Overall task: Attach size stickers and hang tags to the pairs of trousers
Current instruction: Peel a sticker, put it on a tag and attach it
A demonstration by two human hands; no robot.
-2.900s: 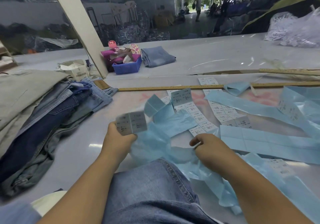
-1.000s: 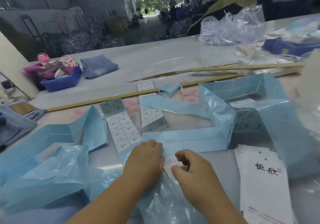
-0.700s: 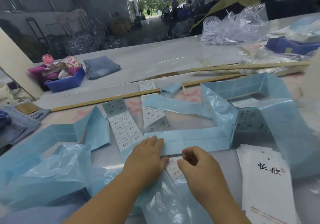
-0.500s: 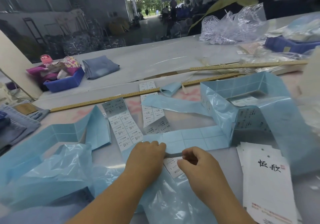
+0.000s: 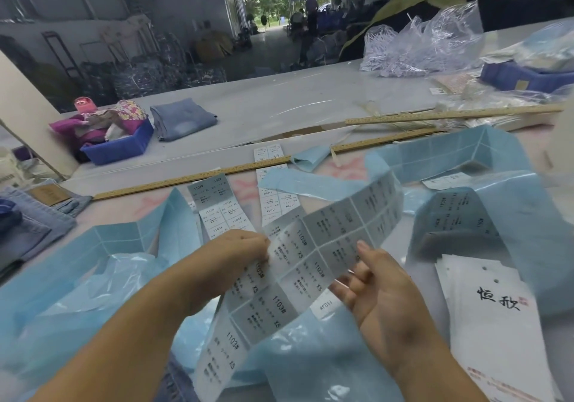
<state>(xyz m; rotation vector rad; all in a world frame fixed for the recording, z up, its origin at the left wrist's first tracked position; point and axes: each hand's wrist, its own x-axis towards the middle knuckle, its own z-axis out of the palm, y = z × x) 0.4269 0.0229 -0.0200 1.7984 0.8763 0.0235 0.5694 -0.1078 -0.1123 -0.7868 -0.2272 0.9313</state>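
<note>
- Grey sticker strip (image 5: 313, 255), two columns wide, printed "1103#" and "XS", is lifted off the worktop (image 5: 279, 112) between both hands; its far end arcs up and right, its near end hangs toward the lap.
- Left hand (image 5: 231, 260) pinches the strip's left edge, fingers curled on it.
- Right hand (image 5: 377, 289) is under the strip's right edge: thumb on top, fingers spread loosely beneath. It reads as a light pinch, not a firm grip.
- Step in hand, by my read: picking out and peeling a size sticker. No sticker is off the backing yet.
- Hang tags (image 5: 494, 302), a white stack with punched holes and black characters, lie at right, just beside the right hand, untouched.
- Trousers: a denim pile (image 5: 28, 224) at the left edge, one folded pair (image 5: 181, 118) far across the worktop, and a bit of denim at the bottom edge near the lap. None is under the hands.
- More sticker sheets (image 5: 217, 206) lie flat ahead; spent blue backing (image 5: 447, 159) is strewn all round.
- Ruler (image 5: 174, 181) lies across the worktop behind the sheets.
- Next move calls for: a fingertip working one label corner up and peeling it clean while the left hand holds the strip taut, then laying it on a tag or on trousers; which one, I cannot tell.
- Risk: the long loose strip may fold and stick to itself or to the backing scraps.
</note>
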